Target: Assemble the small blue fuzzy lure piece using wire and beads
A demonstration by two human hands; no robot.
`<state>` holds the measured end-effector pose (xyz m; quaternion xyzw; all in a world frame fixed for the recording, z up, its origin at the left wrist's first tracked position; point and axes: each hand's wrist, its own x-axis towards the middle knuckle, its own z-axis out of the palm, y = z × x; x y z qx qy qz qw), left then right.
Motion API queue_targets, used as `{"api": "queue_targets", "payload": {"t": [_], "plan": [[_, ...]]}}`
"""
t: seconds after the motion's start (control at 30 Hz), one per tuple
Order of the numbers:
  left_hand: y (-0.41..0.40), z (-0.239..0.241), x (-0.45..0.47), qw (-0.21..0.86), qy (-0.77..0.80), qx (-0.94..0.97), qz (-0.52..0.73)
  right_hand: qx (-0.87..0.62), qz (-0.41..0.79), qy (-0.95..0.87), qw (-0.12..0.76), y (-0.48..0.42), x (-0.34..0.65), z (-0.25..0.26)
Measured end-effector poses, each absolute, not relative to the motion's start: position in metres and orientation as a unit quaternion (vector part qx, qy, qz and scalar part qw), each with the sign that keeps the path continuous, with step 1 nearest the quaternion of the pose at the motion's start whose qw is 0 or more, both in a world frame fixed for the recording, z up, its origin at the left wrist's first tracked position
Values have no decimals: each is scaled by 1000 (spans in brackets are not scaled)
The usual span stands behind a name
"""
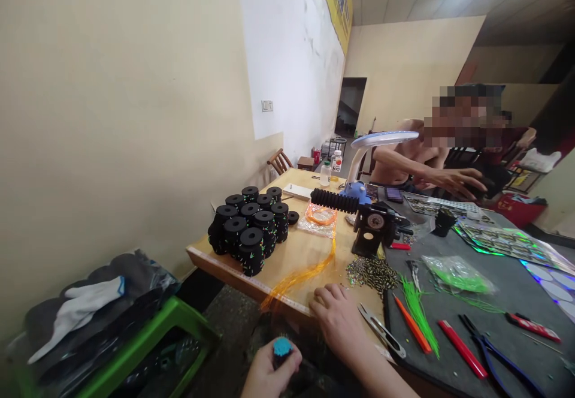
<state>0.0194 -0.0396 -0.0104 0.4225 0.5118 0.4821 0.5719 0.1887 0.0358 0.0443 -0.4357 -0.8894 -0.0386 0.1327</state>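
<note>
My left hand (268, 374) is low at the bottom edge, below the table, fingers closed round a small dark thing with a blue top (283, 347). My right hand (338, 320) rests on the wooden table's front edge (251, 287), fingers curled down, beside a pile of small beads (372, 272) and thread snips (381, 329). I cannot make out anything in its fingers. A bundle of orange strands (305, 272) trails from the table toward that hand.
Stacked black foam spools (249, 227) stand at the table's left. A small black vise (375, 227), green strands (417, 311), red pens, pliers (498, 356) lie on a grey mat. Another person sits across, arm reaching (453, 179). A green stool (148, 338) holds bags at left.
</note>
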Motion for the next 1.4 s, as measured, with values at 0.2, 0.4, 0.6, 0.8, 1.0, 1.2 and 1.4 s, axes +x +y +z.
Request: {"api": "queue_targets", "payload": {"t": [0.2, 0.4, 0.6, 0.8, 1.0, 1.2, 1.4], "plan": [[-42, -40, 36, 701, 501, 223, 455, -410, -2, -896, 170, 21, 195, 33], [-34, -33, 47, 729, 477, 63, 486, -411, 16, -891, 191, 14, 201, 16], [-24, -26, 60, 723, 422, 19, 546, -406, -17, -894, 189, 9, 206, 11], [-13, -18, 66, 682, 443, 54, 579, -400, -18, -893, 208, 7, 211, 8], [-9, -8, 71, 658, 467, 67, 587, -398, 0, -897, 193, 2, 216, 9], [-14, -8, 73, 645, 467, 107, 595, -409, 32, -894, 180, -3, 219, 22], [-21, -5, 74, 635, 488, 148, 580, -412, 90, -873, 247, -9, 221, 31]]}}
